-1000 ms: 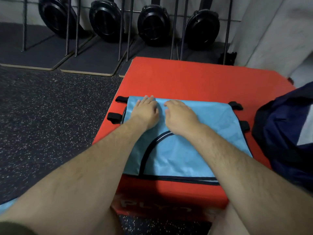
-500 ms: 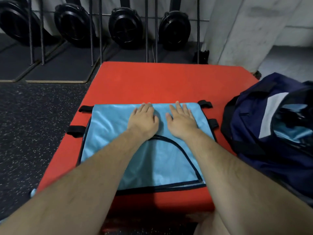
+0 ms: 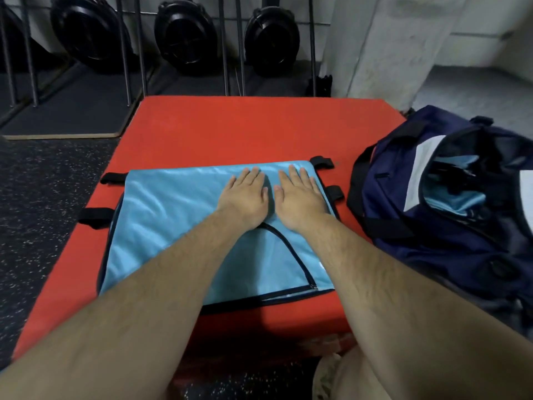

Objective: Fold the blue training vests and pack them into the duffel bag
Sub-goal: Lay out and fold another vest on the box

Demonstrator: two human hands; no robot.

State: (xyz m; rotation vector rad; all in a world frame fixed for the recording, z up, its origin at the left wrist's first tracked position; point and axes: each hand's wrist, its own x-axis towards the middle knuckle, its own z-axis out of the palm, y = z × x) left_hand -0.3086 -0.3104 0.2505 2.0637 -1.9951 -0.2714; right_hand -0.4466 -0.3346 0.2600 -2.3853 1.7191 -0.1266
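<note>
Left hand (image 3: 245, 202), right hand (image 3: 300, 200): side by side, palms down, fingers straight, pressing on far-right part of light-blue glossy fabric vest with black trim (image 3: 161, 226); nothing gripped. Vest lies flat on red padded box (image 3: 230, 131), near edge at box front. Judged light, limp and slippery, so folds slide open unless pressed. Best pinched at folded edge or corners, not by black side straps (image 3: 323, 163). At box's right edge: open navy duffel bag (image 3: 403, 226), light-blue folded vests (image 3: 452, 202) inside. Far: black weight plates (image 3: 184, 39) in rack.
</note>
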